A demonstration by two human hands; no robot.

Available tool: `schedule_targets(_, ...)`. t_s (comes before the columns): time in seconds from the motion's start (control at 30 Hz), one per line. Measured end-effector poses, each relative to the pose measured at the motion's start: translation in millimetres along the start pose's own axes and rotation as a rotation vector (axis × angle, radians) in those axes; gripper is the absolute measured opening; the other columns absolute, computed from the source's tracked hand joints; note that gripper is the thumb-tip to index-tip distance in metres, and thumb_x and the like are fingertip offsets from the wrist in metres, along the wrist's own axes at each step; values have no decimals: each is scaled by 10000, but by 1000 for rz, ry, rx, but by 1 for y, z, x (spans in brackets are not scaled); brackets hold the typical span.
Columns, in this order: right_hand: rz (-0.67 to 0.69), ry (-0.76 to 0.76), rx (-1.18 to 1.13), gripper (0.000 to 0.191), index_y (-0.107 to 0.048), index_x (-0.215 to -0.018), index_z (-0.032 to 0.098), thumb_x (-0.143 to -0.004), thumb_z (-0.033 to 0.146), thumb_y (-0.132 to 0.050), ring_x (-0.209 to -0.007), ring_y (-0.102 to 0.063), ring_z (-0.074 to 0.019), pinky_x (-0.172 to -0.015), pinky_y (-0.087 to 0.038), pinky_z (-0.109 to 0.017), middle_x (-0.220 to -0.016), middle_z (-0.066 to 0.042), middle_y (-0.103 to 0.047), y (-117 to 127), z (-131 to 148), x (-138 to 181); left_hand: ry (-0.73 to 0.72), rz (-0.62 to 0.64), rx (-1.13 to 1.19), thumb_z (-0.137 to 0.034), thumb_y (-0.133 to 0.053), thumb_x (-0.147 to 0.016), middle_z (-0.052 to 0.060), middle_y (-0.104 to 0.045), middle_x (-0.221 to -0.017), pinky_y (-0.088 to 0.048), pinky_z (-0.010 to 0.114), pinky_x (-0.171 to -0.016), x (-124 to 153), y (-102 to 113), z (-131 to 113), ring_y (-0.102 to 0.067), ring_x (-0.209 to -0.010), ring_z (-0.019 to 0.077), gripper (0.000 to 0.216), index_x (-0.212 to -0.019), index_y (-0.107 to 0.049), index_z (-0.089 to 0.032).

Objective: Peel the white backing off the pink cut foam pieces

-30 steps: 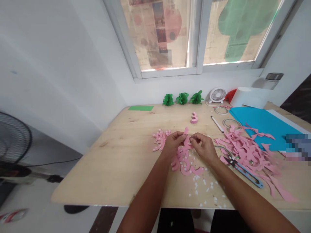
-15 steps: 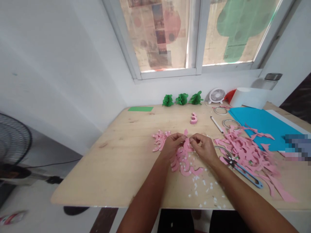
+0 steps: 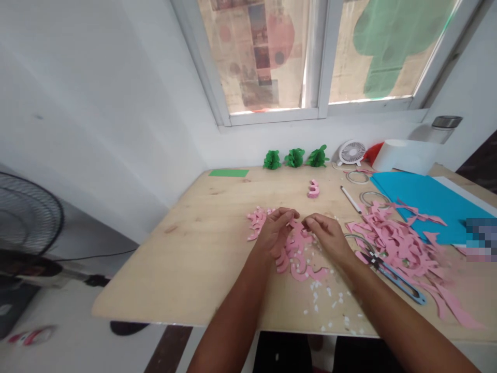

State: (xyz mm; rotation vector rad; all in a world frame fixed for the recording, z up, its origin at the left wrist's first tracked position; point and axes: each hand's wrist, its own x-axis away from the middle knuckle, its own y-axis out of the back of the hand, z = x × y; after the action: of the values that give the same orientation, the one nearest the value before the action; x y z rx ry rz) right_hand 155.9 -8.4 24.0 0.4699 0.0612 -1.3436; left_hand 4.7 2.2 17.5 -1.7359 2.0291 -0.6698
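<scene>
My left hand point(image 3: 277, 228) is closed, its thumb and fingers pinched at a pink curved cut-out point(image 3: 296, 227) that shows partly beside the fingertips. Just across from it, my right hand point(image 3: 325, 230) has its thumb and forefinger pressed together; anything between them is too small to make out. Below both hands lie several pink curved cut-outs point(image 3: 298, 268), with small white bits on some of them. Another cluster of pink cut-outs point(image 3: 255, 223) is left of my left hand. A pink piece shaped like a 3 point(image 3: 313, 189) sits farther back.
Blue-handled scissors point(image 3: 402, 282) lie right of my right forearm beside a heap of pink scraps point(image 3: 392, 233). White bits point(image 3: 316, 298) dot the front. A pen point(image 3: 350, 199), blue sheets point(image 3: 423, 202), a small fan point(image 3: 351, 152), green paper ornaments point(image 3: 294, 157) and a green strip point(image 3: 229, 172) are behind.
The pink cut-out's tip no longer shows above my fingers, and my fingertips have moved slightly apart. The whole view has shifted a little, so things appear farther right.
</scene>
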Motion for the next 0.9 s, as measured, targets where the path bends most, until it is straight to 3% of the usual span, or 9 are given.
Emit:
schedule_targets(0.23,245,-308,-424,317,-645,-812,160,-772,454,-532,-610,-522,-129,-584,-393,-249,-666,-24,-594,-4,-13,2,6,187,30,-333,-731,-601,59,-606,-938,-456,331,-752,8,0,-6,-560,-916,204,232,-676,-587,-167)
schedule_targets(0.37,300,-381,-640,225,-646,-796,175,-684,370,-661,-592,-497,-106,-582,-387,-235,-662,4,-567,-6,-5,7,23,223,62,-335,-721,-617,50,-602,-926,-457,346,-778,10,-1,-5,-573,-894,193,222,-679,-581,-174)
schedule_targets(0.5,363,-398,-688,249,-645,-828,174,-643,333,-698,-602,-505,-106,-586,-385,-233,-691,-1,-576,-4,1,7,41,200,51,-326,-722,-616,54,-605,-908,-458,346,-789,9,-1,-4,-573,-900,192,218,-687,-588,-170)
schedule_targets(0.77,222,-356,-586,231,-638,-760,152,-646,348,-679,-561,-462,-93,-541,-364,-219,-661,3,-568,-3,-6,1,42,193,34,-283,-660,-692,80,-621,-943,-457,303,-776,4,2,-1,-578,-904,186,222,-872,-634,-155)
schedule_targets(0.9,67,-306,-486,239,-626,-734,146,-658,370,-654,-552,-474,-99,-543,-365,-226,-617,11,-572,-3,-9,-2,67,92,35,-251,-662,-687,84,-631,-983,-472,266,-711,-2,4,1,-593,-886,177,320,-992,-616,-167)
